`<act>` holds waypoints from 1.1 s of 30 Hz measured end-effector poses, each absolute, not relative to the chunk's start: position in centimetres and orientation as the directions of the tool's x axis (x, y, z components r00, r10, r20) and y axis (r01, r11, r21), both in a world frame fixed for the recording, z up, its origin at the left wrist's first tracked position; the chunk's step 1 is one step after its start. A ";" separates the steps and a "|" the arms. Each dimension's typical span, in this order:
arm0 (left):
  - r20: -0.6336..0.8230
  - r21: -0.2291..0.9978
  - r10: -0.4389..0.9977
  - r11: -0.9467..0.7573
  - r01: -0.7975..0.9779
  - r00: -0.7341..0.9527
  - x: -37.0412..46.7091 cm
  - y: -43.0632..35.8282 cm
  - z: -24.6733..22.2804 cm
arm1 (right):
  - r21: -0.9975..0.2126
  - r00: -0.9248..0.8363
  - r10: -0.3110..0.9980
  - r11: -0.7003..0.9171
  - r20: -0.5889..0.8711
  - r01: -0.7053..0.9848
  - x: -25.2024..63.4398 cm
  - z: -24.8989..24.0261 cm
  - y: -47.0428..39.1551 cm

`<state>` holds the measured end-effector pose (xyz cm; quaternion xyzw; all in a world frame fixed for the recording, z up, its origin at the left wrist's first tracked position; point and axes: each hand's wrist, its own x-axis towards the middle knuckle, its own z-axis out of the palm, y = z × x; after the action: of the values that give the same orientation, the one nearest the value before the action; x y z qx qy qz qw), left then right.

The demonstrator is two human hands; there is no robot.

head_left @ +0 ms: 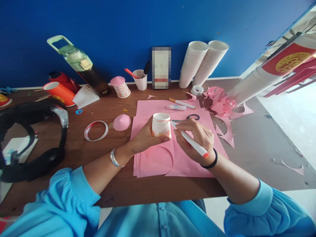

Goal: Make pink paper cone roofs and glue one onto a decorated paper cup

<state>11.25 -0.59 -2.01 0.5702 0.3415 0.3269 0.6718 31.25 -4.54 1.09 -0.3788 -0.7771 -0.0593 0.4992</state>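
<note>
My left hand (145,135) is wrapped round a white paper cup (161,126), held upside down above pink paper sheets (190,168). Red and yellow flowers are drawn along the cup's lower rim, and a red line runs near its top. In my right hand (197,140) is a white marker (190,143) with a red end cap; its tip meets the cup's right side at the red line. Black-handled scissors (193,117) lie behind the hands, partly hidden. A pink paper cone (121,122) rests on the table left of the cup.
Along the blue wall stand a bottle (91,74), a finished-looking cup with a pink cone top (120,87), a pen cup (140,80) and stacked cups (194,62). A glue stick (176,107), another marker (182,103), pink scraps (225,131), a tape ring (96,131) and black headgear (55,151) lie around.
</note>
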 end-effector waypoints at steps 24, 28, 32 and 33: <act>-0.051 0.954 0.740 0.235 -0.186 0.670 11.0 0.1 -1.7 | -0.288 -0.247 0.526 0.734 0.814 0.614 31.2 1.2 -4.8; -0.039 0.946 0.737 0.246 -0.213 0.675 11.0 0.2 -1.9 | -0.288 -0.259 0.535 0.732 0.804 0.618 31.1 1.3 -4.9; -0.033 0.940 0.728 0.256 -0.227 0.685 10.9 0.3 -2.0 | -0.290 -0.267 0.540 0.733 0.798 0.615 30.9 1.7 -5.2; -0.033 0.940 0.726 0.256 -0.226 0.687 10.9 0.3 -2.0 | -0.292 -0.268 0.541 0.734 0.797 0.613 30.9 1.7 -5.2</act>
<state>10.87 0.28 -1.98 0.5224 0.2393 0.3148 0.7555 30.87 -5.19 1.74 -0.3628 -0.7954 -0.0372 0.4840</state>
